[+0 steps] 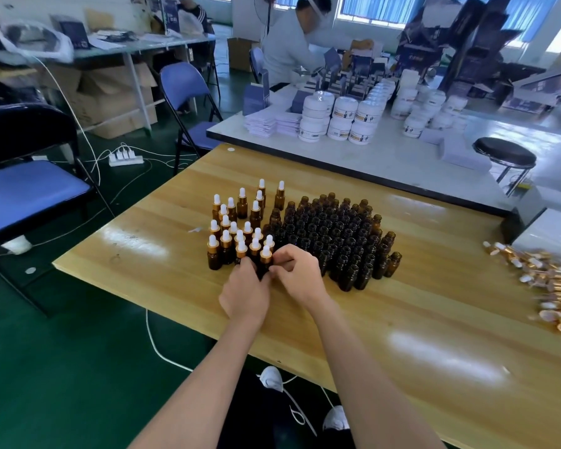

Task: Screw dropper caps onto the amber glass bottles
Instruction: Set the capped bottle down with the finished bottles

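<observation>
At the near edge of the wooden tabletop [402, 319], both hands meet over one amber bottle [263, 268] standing at the front of the group. The left hand [245, 293] wraps its fingers around the bottle's body, most of which is hidden behind them. The right hand [300, 273] curls in from the other side, thumb and forefinger pinching the gold collar of its dropper cap [266, 254]. Just behind and to the left stand the capped bottles [230, 231] (white bulbs up, loosely clustered). Touching them on the right is a dense block of open-necked bottles [331, 234]. Well apart, at the tabletop's right edge, lies a heap of loose caps [551, 283]. White jars [337, 118] are stacked on the next table.
</observation>
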